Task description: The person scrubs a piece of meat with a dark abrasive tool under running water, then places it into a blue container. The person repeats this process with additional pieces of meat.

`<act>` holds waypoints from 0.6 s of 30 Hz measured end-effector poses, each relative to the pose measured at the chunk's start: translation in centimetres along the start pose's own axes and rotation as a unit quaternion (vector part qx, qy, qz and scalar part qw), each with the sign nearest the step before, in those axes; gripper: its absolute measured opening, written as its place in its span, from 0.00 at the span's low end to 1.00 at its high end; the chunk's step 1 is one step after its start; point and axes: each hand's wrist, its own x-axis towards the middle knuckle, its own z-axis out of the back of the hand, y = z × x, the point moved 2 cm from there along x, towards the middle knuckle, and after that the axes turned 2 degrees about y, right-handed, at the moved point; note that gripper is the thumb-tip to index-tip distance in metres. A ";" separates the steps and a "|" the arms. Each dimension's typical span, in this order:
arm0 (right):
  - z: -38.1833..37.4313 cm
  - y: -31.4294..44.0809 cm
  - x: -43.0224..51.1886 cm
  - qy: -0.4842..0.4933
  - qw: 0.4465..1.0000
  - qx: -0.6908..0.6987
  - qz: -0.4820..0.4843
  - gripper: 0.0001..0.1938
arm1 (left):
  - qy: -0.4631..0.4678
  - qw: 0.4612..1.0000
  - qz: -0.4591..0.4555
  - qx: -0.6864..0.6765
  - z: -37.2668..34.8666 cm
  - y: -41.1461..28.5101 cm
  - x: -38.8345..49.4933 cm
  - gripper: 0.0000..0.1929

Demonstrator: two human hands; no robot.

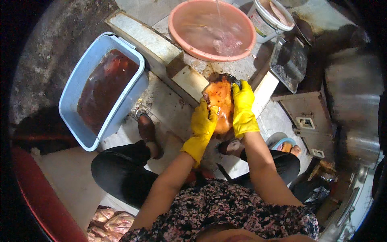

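Observation:
Both my hands wear yellow rubber gloves and hold one glossy orange-brown piece of meat or skin [220,103] over the low tiled ledge. My left hand [204,121] grips its left edge, with the thumb on the lower surface. My right hand [242,103] holds its right edge near the blackened upper end [229,78]. The piece's underside is hidden. Beyond it, water runs into a pink plastic basin [193,52] of cloudy water, where something pale shows under the stream. To the left stands a light blue plastic tub [104,137] with dark red liquid in it.
A white bucket [262,22] with pale contents and a metal tray [291,65] are at upper right. The tiled ledge [145,36] runs between tub and basin. A small blue bowl [284,141] lies by my right knee. Pale meat pieces [113,224] are at lower left.

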 end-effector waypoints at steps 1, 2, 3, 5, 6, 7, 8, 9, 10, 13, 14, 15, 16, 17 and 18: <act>0.2 -0.3 -0.4 0.022 0.999 0.027 -0.011 0.17 | 0.010 1.000 -0.010 -0.010 0.3 -0.2 -0.5 0.24; 0.5 -0.6 -0.7 0.043 0.997 0.054 -0.020 0.17 | 0.019 0.999 -0.019 -0.019 0.7 -0.4 -1.2 0.22; 0.6 -0.9 -0.6 0.065 0.994 0.082 -0.026 0.17 | 0.025 0.999 -0.028 -0.029 1.4 -1.3 -1.4 0.20; 1.2 -0.2 -2.0 0.067 0.989 0.132 0.000 0.16 | 0.061 0.997 0.019 -0.032 2.7 -1.9 -3.4 0.18; 1.3 0.0 -2.7 0.072 0.987 0.145 0.014 0.16 | 0.077 0.996 0.026 -0.025 3.0 -1.7 -4.5 0.18; 1.5 0.1 -3.2 0.076 0.984 0.157 0.028 0.16 | 0.094 0.995 0.033 -0.020 3.1 -1.3 -5.6 0.18; 1.9 0.3 -3.6 0.055 0.985 0.128 0.097 0.17 | 0.146 0.988 0.051 -0.009 3.1 -0.4 -6.6 0.23; 2.1 0.8 -3.9 0.047 0.988 0.100 0.106 0.17 | 0.123 0.990 0.060 0.010 3.2 -0.3 -7.1 0.28; 2.5 1.5 -4.0 0.038 0.990 0.073 0.115 0.18 | 0.101 0.992 0.068 0.030 3.1 -0.3 -7.4 0.33; 1.9 1.4 -3.4 0.021 0.991 0.030 0.126 0.20 | 0.014 0.997 0.015 0.077 3.1 -0.6 -4.5 0.52; 1.8 1.3 -3.2 0.020 0.991 0.019 0.135 0.20 | -0.019 0.996 -0.015 0.087 3.1 -1.0 -2.9 0.59; 1.9 1.3 -3.0 0.021 0.989 0.008 0.145 0.19 | 0.036 0.997 0.028 0.068 2.7 -1.2 -1.9 0.62; 2.1 2.0 -2.9 0.028 0.988 0.016 0.149 0.20 | 0.085 0.992 0.073 0.050 2.4 -1.2 -0.9 0.65; 2.7 2.6 -3.0 0.036 0.987 0.023 0.153 0.20 | 0.135 0.983 0.118 0.030 2.0 -1.2 -0.2 0.69; 3.4 3.6 -2.9 0.042 0.986 0.031 0.156 0.20 | 0.171 0.964 0.199 -0.040 1.0 -1.3 0.2 0.70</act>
